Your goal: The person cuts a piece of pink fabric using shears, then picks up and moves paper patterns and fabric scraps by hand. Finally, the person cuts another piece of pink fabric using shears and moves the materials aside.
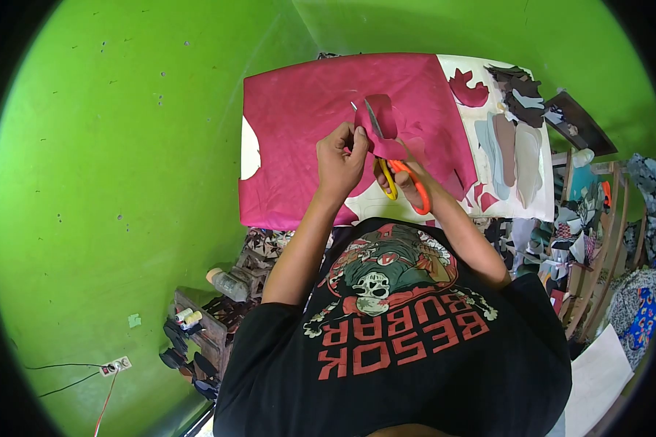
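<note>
My left hand (340, 162) is closed, its thumb and fingers pinching the edge of a small pink piece of leather-like material (391, 149). My right hand (410, 186) grips scissors (399, 167) with one yellow and one orange handle loop. The scissor blades point away from me and lie against the pink piece, which curls around them; whether they are closed cannot be made out. Beneath both hands spreads a large pink sheet (291, 116) with cut-out edges. A tiny white-tipped item shows just beyond my left fingertips, too small to name.
The sheet lies on a white-topped table (539, 200). On its right side are pink scraps (470, 91), dark scraps (521, 109) and several grey, brown and cream cut pieces (528, 160). Green walls stand left and behind. A wooden rack (598, 255) with scraps is at right.
</note>
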`<state>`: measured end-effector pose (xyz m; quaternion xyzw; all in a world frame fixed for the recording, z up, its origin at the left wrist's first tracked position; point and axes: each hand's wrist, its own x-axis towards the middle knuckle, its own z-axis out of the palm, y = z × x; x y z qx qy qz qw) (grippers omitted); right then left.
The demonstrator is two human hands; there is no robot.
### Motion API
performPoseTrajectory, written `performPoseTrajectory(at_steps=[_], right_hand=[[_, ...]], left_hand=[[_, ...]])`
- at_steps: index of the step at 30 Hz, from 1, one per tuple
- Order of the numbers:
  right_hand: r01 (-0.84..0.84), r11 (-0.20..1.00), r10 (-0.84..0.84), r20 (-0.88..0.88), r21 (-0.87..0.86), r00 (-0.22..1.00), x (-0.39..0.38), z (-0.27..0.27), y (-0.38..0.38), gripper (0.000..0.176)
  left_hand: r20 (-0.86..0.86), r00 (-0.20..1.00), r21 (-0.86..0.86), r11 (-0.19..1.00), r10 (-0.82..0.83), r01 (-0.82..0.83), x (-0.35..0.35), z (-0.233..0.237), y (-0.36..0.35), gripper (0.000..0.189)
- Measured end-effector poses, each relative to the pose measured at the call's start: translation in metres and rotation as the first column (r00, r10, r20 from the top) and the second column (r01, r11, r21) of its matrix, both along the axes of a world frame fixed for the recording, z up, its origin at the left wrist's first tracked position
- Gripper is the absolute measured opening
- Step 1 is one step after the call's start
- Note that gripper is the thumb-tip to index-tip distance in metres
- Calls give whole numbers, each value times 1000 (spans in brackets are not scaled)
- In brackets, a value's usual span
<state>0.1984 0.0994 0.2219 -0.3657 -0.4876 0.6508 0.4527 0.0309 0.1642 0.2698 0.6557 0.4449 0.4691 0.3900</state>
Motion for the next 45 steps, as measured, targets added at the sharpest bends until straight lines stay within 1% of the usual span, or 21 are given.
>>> performPoseTrajectory(at_steps=[2,6,8,9,11,13,14,15,17,21,23,30,32,36,37,38,39,41,42,44,45], right_hand=[[-94,996,94,30,-8,995,3,3,1,123],[-24,999,22,66,27,998,-3,3,-1,114],[17,991,-8,-64,130,998,-4,4,-2,75],[17,991,-8,-64,130,998,-3,4,-1,75],[-45,955,-49,-305,-293,951,0,4,2,36],[-17,960,-72,-301,-281,951,-4,7,5,29],[10,963,-92,-298,-268,950,-5,8,6,23],[7,964,-89,-298,-267,950,-3,-2,7,23],[-57,989,44,96,136,994,2,-29,6,30],[-79,991,72,77,104,994,2,16,2,46],[-81,997,78,175,10,981,3,26,1,100],[-33,999,28,256,13,966,1,30,-6,98],[-118,989,97,221,86,971,7,17,-4,66],[-77,984,29,285,161,958,5,-6,-2,48],[-32,988,39,42,-154,998,4,-1,-1,41],[-63,889,-30,-195,-454,980,2,4,0,37],[-63,889,-30,-195,-454,980,0,6,0,37],[-13,932,-30,-112,-361,993,-3,7,-1,63],[-13,932,-29,-112,-362,993,-4,5,-3,63],[-21,990,-16,255,142,967,-4,-1,-6,81],[-22,990,-15,255,141,967,-4,1,-7,81]], left_hand=[[16,1000,3,1000,0,0,3,-5,-1,29],[-16,1000,27,999,-22,23,3,-9,-5,29],[15,1000,25,1000,-9,8,4,-9,-6,29],[44,999,24,1000,3,-4,4,-9,-7,30],[55,998,26,1000,10,-11,3,-12,-6,29],[67,998,30,999,17,-19,2,-14,-5,29],[184,983,-46,999,-13,21,2,-15,-5,28],[302,953,-116,991,-31,69,1,-15,-5,28],[310,950,-138,986,-47,94,3,-9,-6,28],[196,980,-168,982,-48,81,-1,-9,-8,28],[168,985,-147,987,-44,69,-3,-14,-7,29],[32,996,-105,990,-86,89,-7,-7,-6,32],[1,997,-98,992,-83,83,-8,-4,-6,33],[-4,997,-93,993,-79,78,-7,0,-8,33],[-4,997,-92,993,-79,78,-7,0,-8,33],[8,997,-112,991,-77,78,-7,-1,-9,33],[21,997,-131,988,-75,78,-8,-2,-9,33],[5,997,-132,988,-79,79,-10,-5,-9,33],[-10,997,-134,988,-82,80,-11,-5,-9,33],[20,997,-116,990,-80,81,-9,-6,-9,34],[50,996,-98,992,-78,82,-7,-6,-10,34]])
